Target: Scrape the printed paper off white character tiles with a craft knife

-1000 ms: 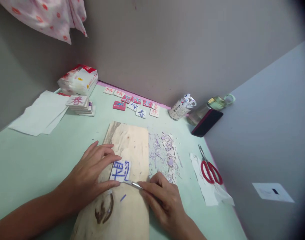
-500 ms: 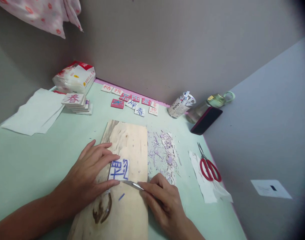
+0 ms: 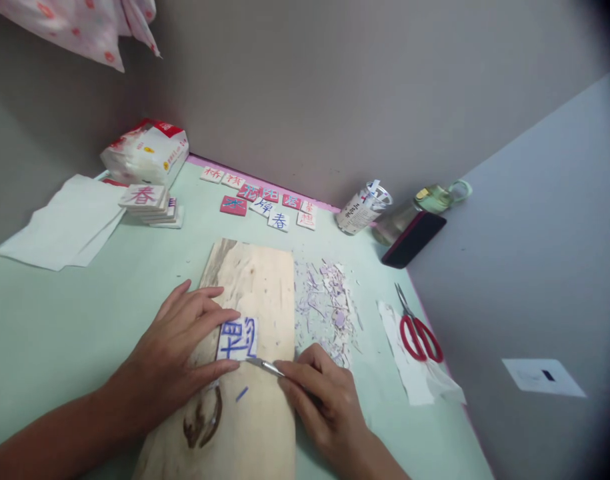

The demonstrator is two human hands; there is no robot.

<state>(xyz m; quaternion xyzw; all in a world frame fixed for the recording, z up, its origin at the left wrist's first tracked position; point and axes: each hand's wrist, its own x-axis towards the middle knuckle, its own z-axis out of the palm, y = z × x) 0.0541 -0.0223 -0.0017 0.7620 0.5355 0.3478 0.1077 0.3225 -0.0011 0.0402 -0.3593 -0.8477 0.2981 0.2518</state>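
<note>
A small white tile (image 3: pixel 237 340) with a blue written character lies on a wooden board (image 3: pixel 265 280). My left hand (image 3: pixel 185 340) steadies it, thumb at the near edge and a fingertip at the far edge, with the other fingers spread over the board. In my right hand (image 3: pixel 325 393) is a slim silver craft knife (image 3: pixel 269 367), pinched close to its blade. The blade tip touches the tile's near edge, just right of my left thumb. A thin blue sliver (image 3: pixel 242 394) rests on the board nearer me. Most of the knife's handle is hidden by my fingers.
Purple and white shavings (image 3: pixel 337 313) litter the table right of the board. Red-handled scissors (image 3: pixel 419 337) lie on tissue further right. Behind stand a can (image 3: pixel 355 212), a bottle (image 3: pixel 392 227), a phone (image 3: pixel 415 240), character tiles (image 3: pixel 233 205), stacked tiles (image 3: pixel 149 203) and a tissue pack (image 3: pixel 147 157).
The knife tip has shifted slightly right along the tile's near edge. My left hand keeps its place on the tile, and the view has moved a little.
</note>
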